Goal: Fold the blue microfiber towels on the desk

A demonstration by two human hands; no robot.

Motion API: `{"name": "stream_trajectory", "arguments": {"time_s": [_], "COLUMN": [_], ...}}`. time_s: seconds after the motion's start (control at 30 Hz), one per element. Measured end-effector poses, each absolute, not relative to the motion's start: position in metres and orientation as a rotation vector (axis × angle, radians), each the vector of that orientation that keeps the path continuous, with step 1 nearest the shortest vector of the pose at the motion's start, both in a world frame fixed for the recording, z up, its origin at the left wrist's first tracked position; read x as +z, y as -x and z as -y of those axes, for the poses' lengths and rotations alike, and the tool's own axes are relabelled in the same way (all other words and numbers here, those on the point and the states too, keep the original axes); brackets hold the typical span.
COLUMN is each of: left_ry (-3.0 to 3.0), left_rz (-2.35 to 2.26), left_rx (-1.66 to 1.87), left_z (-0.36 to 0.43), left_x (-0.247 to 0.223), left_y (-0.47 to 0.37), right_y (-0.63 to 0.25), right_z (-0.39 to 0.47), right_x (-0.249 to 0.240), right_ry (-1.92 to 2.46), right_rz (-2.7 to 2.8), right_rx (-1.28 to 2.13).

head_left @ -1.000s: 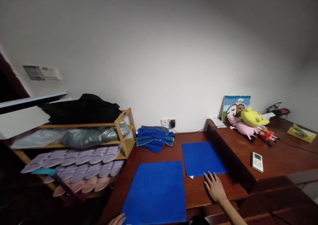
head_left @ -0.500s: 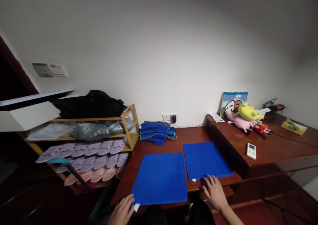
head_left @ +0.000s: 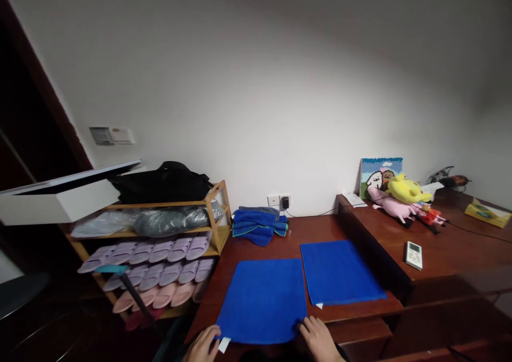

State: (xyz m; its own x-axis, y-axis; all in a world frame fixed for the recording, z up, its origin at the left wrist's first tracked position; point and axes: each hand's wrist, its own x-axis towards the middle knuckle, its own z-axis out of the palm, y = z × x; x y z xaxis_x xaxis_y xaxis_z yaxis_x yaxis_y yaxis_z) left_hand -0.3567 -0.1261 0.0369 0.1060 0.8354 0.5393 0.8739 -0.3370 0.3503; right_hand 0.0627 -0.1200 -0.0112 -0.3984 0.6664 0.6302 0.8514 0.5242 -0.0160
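Two blue cloth towels lie spread flat, side by side, on the reddish-brown desk. My left hand [head_left: 203,345] is at the near left corner of the left towel [head_left: 264,300], its fingers closed on the edge beside a small white tag [head_left: 224,344]. At that towel's near right corner is my right hand [head_left: 318,339], with curled fingers pinching the edge; the thumb is hard to see. The right towel [head_left: 340,271] lies untouched, a white tag at its near edge. Farther back rests a loosely folded pile of blue and grey towels [head_left: 258,226].
Left of the desk [head_left: 314,226] stands a wooden rack [head_left: 222,239] with slippers [head_left: 198,246], plastic-wrapped bundles and a black bag [head_left: 164,183]. The higher surface on the right bears plush toys [head_left: 406,188], a white remote [head_left: 413,255] and a tissue pack [head_left: 487,212]. A black plug [head_left: 285,202] sits in the wall socket.
My right hand has moved left, from the right towel's near edge to the left towel's near right corner. My left hand stays at its corner. The view has shifted slightly.
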Motion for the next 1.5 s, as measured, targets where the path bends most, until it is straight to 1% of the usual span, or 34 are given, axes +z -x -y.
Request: {"name": "stream_trajectory", "arguments": {"time_s": [0.07,0.13,0.3,0.4,0.53,0.63,0.77,0.87,1.03,1.13,1.23,1.3,1.4,1.5], "left_ry": [2.288,2.268,2.255,2.300,2.419,2.589,2.878,2.907,2.643,2.575,2.601,2.636,2.710,2.740], "left_rz": [1.772,1.775,1.711,1.657,1.607,1.607,1.633,1.599,1.530,1.428,1.399,1.432,1.454,1.439], "left_rx": [-1.076,-1.110,-1.237,-1.300,-1.416,-1.449,-1.315,-1.264,-1.298,-1.313,-1.272,-1.192,-1.016,-0.882], "left_z": [0.124,0.121,0.114,0.111,0.099,0.075,0.029,-0.005,-0.037,-0.038,-0.029,-0.019,0.002,0.021], "left_x": [0.059,0.090,0.189,0.247,0.303,0.320,0.315,0.315,0.335,0.326,0.278,0.228,0.143,0.072], "left_y": [0.355,0.353,0.337,0.317,0.276,0.237,0.181,0.138,0.071,0.042,0.024,0.016,0.007,0.003], "right_y": [-0.069,-0.078,-0.111,-0.138,-0.184,-0.220,-0.265,-0.296,-0.341,-0.361,-0.365,-0.358,-0.342,-0.332], "right_z": [0.120,0.120,0.114,0.113,0.110,0.096,0.057,0.019,-0.032,-0.039,-0.027,-0.012,0.013,0.035], "right_x": [0.023,0.068,0.186,0.244,0.297,0.314,0.309,0.304,0.320,0.316,0.272,0.222,0.141,0.080], "right_ry": [1.197,1.179,1.141,1.100,1.105,1.166,1.283,1.359,1.449,1.469,1.621,1.842,2.235,2.373], "right_rz": [2.214,2.241,2.196,2.086,1.978,1.944,1.919,1.878,1.665,1.568,1.582,1.637,1.722,1.709], "right_rx": [-0.310,-0.204,-0.044,-0.008,0.060,0.123,0.181,0.159,-0.070,-0.220,-0.280,-0.255,-0.114,-0.002]}}
